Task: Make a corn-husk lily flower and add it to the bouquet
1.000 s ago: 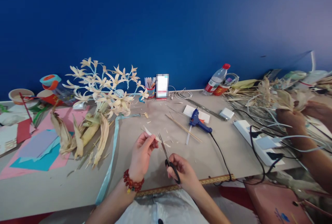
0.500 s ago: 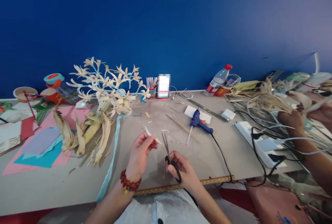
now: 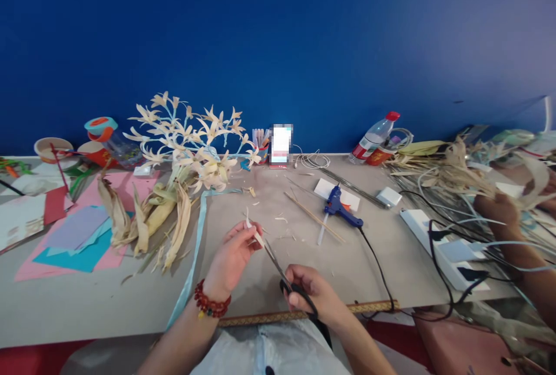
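Between the fingertips of my left hand (image 3: 234, 250) is a thin, pale strip of corn husk (image 3: 255, 233). My right hand (image 3: 310, 291) is closed round the black handles of a pair of scissors (image 3: 278, 265), whose blades point up and left and meet the lower end of the strip. Small pale offcuts (image 3: 281, 218) lie on the table just beyond. Left of my left hand, a light blue ribbon (image 3: 197, 241) runs down to the table's front edge.
Pale husk flowers (image 3: 191, 137) on blue stems stand behind dried husks (image 3: 160, 218). A blue glue gun (image 3: 341, 208), power strip (image 3: 443, 250), bottle (image 3: 371, 138) and phone (image 3: 281, 144) lie beyond or right of my hands. Another person's hand (image 3: 497, 213) works among husks at the right.
The scissors have turned leftward, and their blades have come to the husk strip's end. The view has shifted slightly, and the other person's husk has moved.
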